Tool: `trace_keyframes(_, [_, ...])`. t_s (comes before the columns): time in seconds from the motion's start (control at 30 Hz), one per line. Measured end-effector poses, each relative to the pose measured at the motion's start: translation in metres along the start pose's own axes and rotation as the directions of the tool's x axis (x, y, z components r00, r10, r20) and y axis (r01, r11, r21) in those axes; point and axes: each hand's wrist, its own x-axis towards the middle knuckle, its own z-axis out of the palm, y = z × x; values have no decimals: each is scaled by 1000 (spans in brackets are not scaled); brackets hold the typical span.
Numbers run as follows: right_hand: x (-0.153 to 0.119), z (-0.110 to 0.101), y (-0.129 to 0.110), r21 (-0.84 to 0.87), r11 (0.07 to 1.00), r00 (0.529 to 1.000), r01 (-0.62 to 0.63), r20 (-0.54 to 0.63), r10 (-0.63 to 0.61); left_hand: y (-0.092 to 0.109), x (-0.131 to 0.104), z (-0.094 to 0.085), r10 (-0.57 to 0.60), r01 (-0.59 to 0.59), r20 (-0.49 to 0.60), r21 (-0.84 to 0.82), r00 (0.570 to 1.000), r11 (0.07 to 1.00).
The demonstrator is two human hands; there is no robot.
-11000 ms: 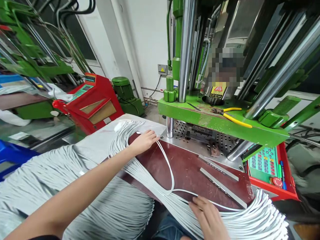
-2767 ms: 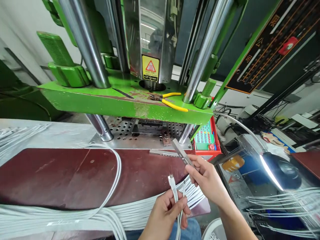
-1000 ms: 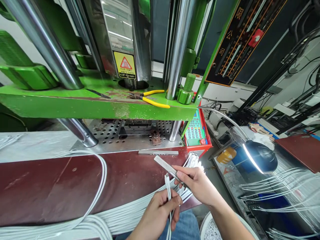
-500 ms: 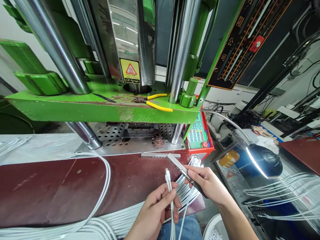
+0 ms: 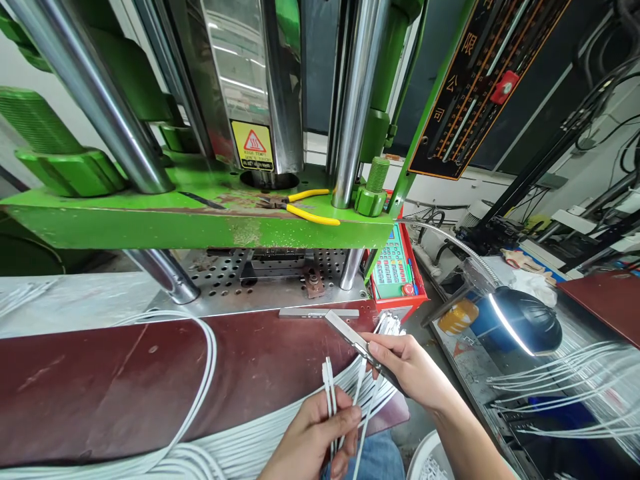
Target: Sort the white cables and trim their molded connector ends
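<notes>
A: What has changed in the last half second?

B: The left hand [image 5: 313, 437] has dropped lower, and its white cable ends [image 5: 329, 373] now sit below the metal strip [image 5: 350, 339] rather than level with it, so nothing is joined.

A: How do they point?

B: The cables stand nearly upright, plugs up, above the desk [image 5: 125, 380]. The strip's long axis runs up-left from the right hand [image 5: 407, 367].

A: The fingers?

B: Both sets are closed: left on the cables, right pinching the strip.
</notes>
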Motion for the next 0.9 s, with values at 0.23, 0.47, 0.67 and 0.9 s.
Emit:
trace_keyframes(0.23, [-3,0,-1,-70,997,1000,9,11,-8,-8,5,-9,21,-21,9,106,1000,994])
trace_keyframes(0.47, [-2,1,-3,-175,985,1000,-13,0,14,-8,6,-12,32,-25,-45,163,998,986])
trace_keyframes(0.67, [-2,7,2,-230,971,997,-68,-61,55,-7,5,-7,68,-48,-106,180,992,982])
trace_keyframes(0.9, [-3,0,0,-146,989,1000,-30,-8,29,0,3,-5,181,-177,-107,49,978,983])
